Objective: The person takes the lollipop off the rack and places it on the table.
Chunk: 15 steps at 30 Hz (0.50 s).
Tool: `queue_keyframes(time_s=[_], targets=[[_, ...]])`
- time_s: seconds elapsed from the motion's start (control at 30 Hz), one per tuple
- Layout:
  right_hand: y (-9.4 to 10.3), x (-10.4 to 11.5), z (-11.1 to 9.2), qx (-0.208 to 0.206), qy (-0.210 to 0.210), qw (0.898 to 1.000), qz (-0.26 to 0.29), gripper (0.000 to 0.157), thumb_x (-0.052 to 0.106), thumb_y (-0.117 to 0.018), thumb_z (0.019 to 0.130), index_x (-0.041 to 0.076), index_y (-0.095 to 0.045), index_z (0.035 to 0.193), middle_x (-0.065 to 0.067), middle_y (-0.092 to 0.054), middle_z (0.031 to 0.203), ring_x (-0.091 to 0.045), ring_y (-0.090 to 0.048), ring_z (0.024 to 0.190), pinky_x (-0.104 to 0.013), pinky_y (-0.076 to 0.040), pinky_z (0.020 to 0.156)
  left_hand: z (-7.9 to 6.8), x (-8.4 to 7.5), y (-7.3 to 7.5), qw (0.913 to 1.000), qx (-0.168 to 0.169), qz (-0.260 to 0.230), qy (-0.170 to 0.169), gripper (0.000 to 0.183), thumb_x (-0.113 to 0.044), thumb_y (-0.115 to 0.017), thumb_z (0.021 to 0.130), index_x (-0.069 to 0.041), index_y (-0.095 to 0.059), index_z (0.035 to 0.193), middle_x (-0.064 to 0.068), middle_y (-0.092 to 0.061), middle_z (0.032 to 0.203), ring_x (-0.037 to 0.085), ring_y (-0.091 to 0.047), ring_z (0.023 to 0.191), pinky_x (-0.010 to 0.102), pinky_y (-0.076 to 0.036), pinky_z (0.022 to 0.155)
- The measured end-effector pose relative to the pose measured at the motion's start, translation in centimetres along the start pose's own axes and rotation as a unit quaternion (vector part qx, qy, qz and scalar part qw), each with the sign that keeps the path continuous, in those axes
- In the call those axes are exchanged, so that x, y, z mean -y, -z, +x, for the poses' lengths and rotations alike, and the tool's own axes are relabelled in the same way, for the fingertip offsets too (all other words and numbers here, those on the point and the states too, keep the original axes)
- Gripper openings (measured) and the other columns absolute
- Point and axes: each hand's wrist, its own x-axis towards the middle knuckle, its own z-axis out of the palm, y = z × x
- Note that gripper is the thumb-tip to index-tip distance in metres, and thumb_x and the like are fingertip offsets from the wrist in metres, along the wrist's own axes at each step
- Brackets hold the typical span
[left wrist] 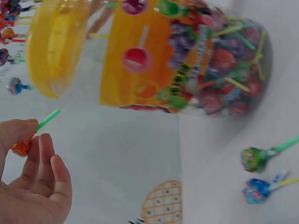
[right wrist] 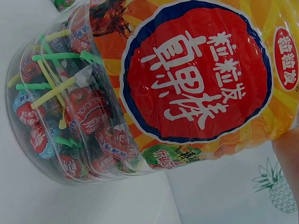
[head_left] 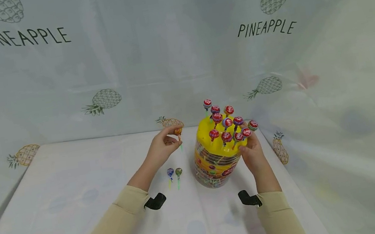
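Note:
Between thumb and fingertips, my left hand [head_left: 161, 148] pinches an orange-wrapped lollipop [left wrist: 21, 147] with a green stick. It is raised left of a clear candy jar [head_left: 213, 165], which has a yellow lid [head_left: 204, 134] and a printed label. Several lollipops [head_left: 226, 137], mostly red-wrapped, stand upright in the lid. My right hand [head_left: 254, 156] grips the jar's right side near the top, thumb at the lid's edge and fingers partly hidden behind. More lollipops [right wrist: 88, 116] lie loose inside the jar's bottom.
On the white-covered table [head_left: 91, 224], a blue-wrapped lollipop [head_left: 170, 172] and a green-wrapped lollipop [head_left: 178, 171] lie side by side, left of the jar. A pale curtain [head_left: 171, 54] printed with pineapples hangs behind the table and along its right side.

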Motion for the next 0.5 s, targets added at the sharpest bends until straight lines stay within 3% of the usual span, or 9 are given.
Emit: queue_keyframes(time_s=[0.17, 0.5], targets=[[0.1, 0.1, 0.0, 0.005, 0.005, 1.0, 0.001, 0.056, -0.004, -0.057, 0.094, 0.02, -0.046, 0.143, -0.003, -0.023, 0.158, -0.024, -0.028, 0.14, -0.029, -0.034, 0.108, -1.1, 2.0, 0.0, 0.9996, -0.003, 0.014, 0.026, 0.05, -0.004, -0.07, 0.089, -0.019, -0.057, 0.135, 0.008, -0.057, 0.121, 0.023, -0.059, 0.091, 0.032, -0.052, 0.074], [-0.1, 0.1, -0.1, 0.006, 0.009, 1.0, 0.009, 0.059, -0.013, -0.052, 0.091, 0.02, -0.049, 0.141, -0.001, -0.018, 0.16, -0.023, -0.026, 0.14, -0.029, -0.035, 0.108, -3.1, 6.3, 0.6, 0.9956, 0.014, 0.073, 0.058, 0.051, 0.0, -0.073, 0.084, -0.013, -0.059, 0.131, 0.01, -0.062, 0.111, 0.019, -0.056, 0.083, 0.026, -0.052, 0.069]])
